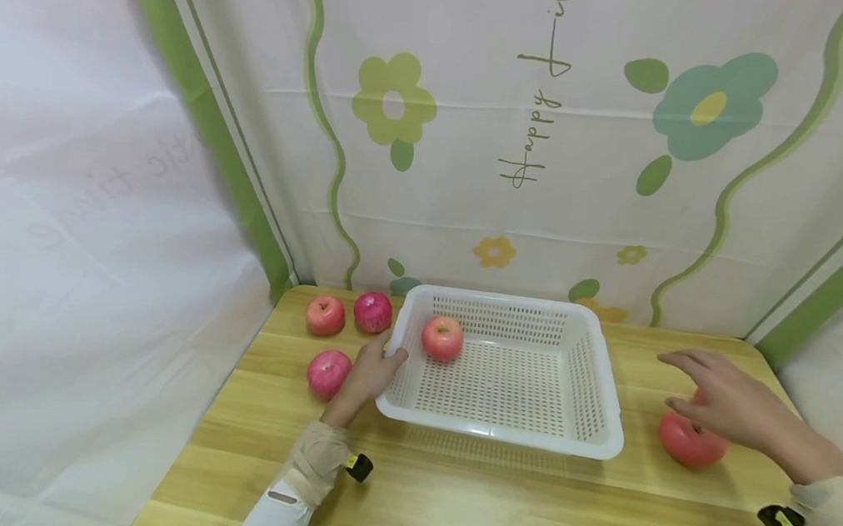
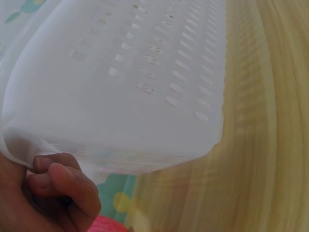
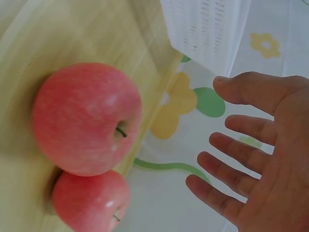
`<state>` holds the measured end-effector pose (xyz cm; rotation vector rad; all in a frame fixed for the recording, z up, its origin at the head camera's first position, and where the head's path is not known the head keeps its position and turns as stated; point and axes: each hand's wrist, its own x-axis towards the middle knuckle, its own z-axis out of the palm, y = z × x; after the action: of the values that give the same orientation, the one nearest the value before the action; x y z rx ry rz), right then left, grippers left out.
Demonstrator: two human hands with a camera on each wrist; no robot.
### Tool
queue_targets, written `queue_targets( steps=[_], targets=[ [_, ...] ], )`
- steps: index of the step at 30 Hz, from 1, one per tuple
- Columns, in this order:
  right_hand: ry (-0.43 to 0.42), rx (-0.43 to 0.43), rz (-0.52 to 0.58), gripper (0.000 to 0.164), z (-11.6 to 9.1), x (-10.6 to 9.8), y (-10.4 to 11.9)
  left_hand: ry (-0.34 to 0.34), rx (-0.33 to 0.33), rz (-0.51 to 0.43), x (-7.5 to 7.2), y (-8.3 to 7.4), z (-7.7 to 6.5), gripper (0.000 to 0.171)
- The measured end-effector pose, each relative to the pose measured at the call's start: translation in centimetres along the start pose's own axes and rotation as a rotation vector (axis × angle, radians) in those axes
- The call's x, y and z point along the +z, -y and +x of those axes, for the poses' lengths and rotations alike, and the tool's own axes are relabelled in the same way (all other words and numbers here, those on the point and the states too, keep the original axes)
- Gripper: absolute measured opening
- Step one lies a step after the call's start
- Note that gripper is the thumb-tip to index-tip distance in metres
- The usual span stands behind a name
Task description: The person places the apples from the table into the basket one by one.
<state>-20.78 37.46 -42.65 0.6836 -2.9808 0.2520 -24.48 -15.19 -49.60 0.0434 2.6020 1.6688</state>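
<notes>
Our left grip holds the basket, probably light and flexible, by its left rim, toward the far edge of the table. Our right grip, spread and empty, hovers near the front apple toward the right edge; we'd cup its likely firm, slippery sides gently.

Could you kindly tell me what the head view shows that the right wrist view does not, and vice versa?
Only the head view shows the left hand gripping the rim of the white basket, the apple inside it, and three reddish fruits to its left.

Only the right wrist view shows the palm side of the right hand and the stem of the farther apple, mostly hidden in the head view.

Both share the right hand, nearer apple, part of the basket, wooden table and flowered cloth.
</notes>
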Motion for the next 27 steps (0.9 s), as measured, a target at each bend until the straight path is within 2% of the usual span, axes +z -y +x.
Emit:
queue_targets(
  steps=[5, 11, 27],
  targets=[
    [0.068, 0.06, 0.045, 0.068, -0.7, 0.6, -0.7, 0.0, -0.005, -0.001, 0.0, 0.0, 0.0, 0.059],
    [0.088, 0.088, 0.08, 0.063, -1.7, 1.7, -1.2, 0.0, -0.015, 0.0, 0.0, -0.2, 0.0, 0.059],
    [-0.07, -0.054, 0.036, 0.063, -3.4, 4.9, -2.3, 0.001, -0.015, 0.012, 0.0, 0.2, 0.0, 0.061]
  ],
)
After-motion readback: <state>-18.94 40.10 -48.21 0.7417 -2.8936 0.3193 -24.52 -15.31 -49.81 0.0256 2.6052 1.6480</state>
